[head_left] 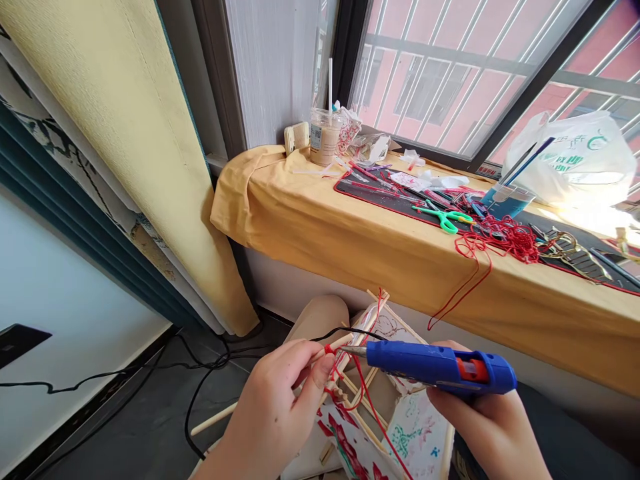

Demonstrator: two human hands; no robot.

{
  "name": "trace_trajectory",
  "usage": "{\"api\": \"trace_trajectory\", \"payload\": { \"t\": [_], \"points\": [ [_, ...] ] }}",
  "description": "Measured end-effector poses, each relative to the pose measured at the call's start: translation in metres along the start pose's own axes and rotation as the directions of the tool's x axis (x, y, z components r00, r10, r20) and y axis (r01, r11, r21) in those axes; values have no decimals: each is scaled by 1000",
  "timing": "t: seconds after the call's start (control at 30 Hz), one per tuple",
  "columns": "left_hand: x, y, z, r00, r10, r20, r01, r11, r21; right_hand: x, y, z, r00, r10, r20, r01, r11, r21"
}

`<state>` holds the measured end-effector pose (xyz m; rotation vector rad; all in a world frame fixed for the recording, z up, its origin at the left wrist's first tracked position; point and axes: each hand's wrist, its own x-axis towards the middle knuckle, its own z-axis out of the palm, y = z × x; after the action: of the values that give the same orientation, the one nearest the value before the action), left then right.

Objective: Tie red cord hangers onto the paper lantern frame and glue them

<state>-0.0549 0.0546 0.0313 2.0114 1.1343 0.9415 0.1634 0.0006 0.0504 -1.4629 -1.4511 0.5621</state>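
My right hand [480, 413] is closed around a blue hot glue gun [415, 363], its metal nozzle pointing left. The nozzle tip touches or nearly touches a wooden stick [341, 341] wrapped with red string. My left hand [285, 393] pinches that stick between thumb and fingers. Below lies a frame of thin wooden sticks with painted white panels [420, 427], one with red and green marks. Red string [373, 403] hangs from the joint down across the frame. Part of the frame is hidden behind my hands.
A yellow-covered sill [300, 213] holds a drink cup [324, 140], green-handled scissors [445, 217], tangled red string [515, 237], a blue water container [507, 200] with brushes, and a white plastic bag [575, 160]. Black cables [200, 363] run over the floor at left.
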Motion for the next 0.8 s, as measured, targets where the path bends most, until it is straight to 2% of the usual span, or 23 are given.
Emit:
{"api": "trace_trajectory", "payload": {
  "t": [0.13,0.27,0.47,0.6,0.8],
  "points": [
    [0,-1,2,997,55,-46,-53,998,43,-5,2,0,998,4,-63,-4,1000,0],
    [-1,-1,2,997,61,-46,-59,997,45,-10,5,-3,994,34,-105,-32,999,24],
    [-2,-1,3,998,25,-55,-24,999,24,-12,8,-5,999,24,-34,-22,998,54],
    [-2,-1,3,999,4,-54,-3,1000,19,-13,5,-4,998,16,-58,-12,997,73],
    [1,-1,5,995,-1,-98,6,999,47,-19,12,-1,977,140,-159,-119,984,132]
  ]
}}
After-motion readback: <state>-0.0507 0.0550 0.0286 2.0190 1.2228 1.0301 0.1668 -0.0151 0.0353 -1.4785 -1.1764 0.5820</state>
